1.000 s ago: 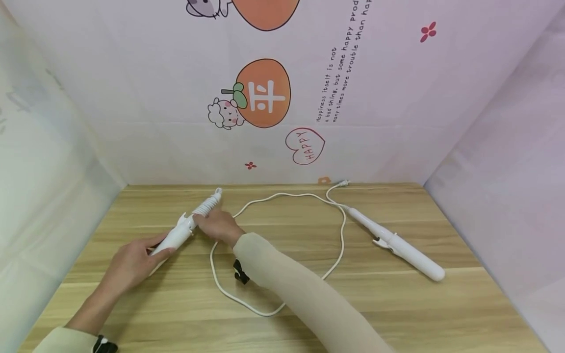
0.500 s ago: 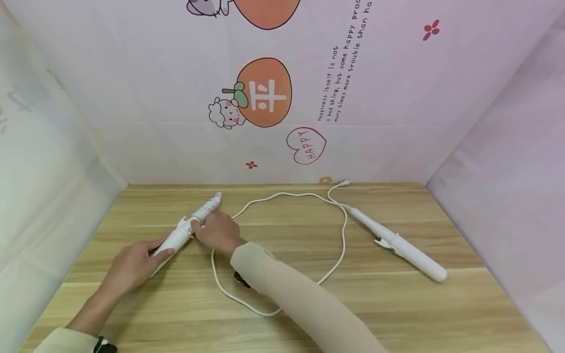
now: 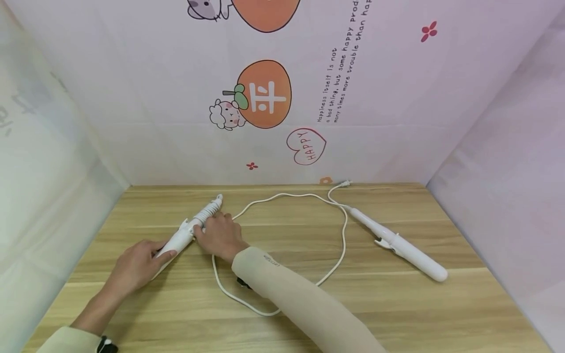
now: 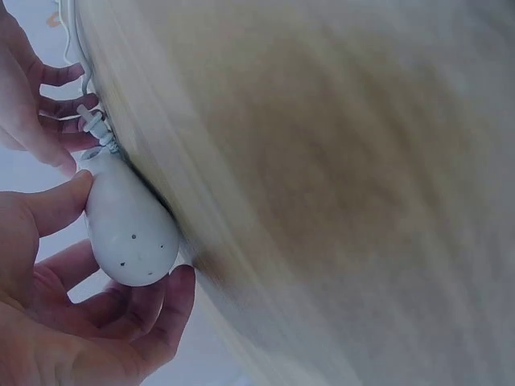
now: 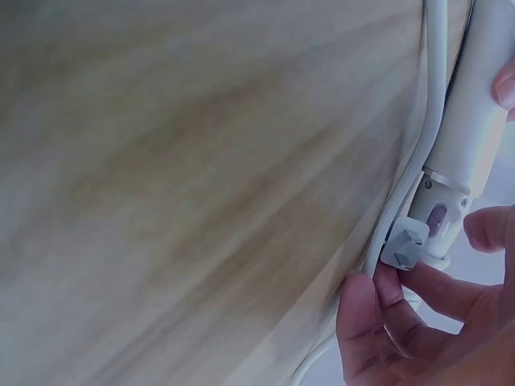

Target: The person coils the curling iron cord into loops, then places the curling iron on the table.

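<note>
A white curling iron (image 3: 180, 240) lies slanted on the left of the wooden table, its cord coiled round the handle (image 3: 207, 212). My left hand (image 3: 137, 264) grips its barrel; in the left wrist view the thumb and fingers curl about the rounded tip (image 4: 133, 233). Close to the handle, the curled fingers of my right hand (image 3: 219, 236) hold the cord's two-pin plug (image 5: 406, 244) against the iron, beside a small purple-tinted switch (image 5: 435, 219). The right thumb stays near the handle, and part of the grip is hidden.
On the right lies a second white curling iron (image 3: 397, 243). Its cord (image 3: 343, 240) makes a wide loop across the middle, running under the right arm, and its plug (image 3: 344, 184) sits at the back edge. Printed cloth walls (image 3: 375, 152) enclose the table (image 3: 397, 314).
Over the last second my right hand has shifted slightly down toward me, and the held iron has moved a little with it. My left hand keeps its grip on the barrel.
</note>
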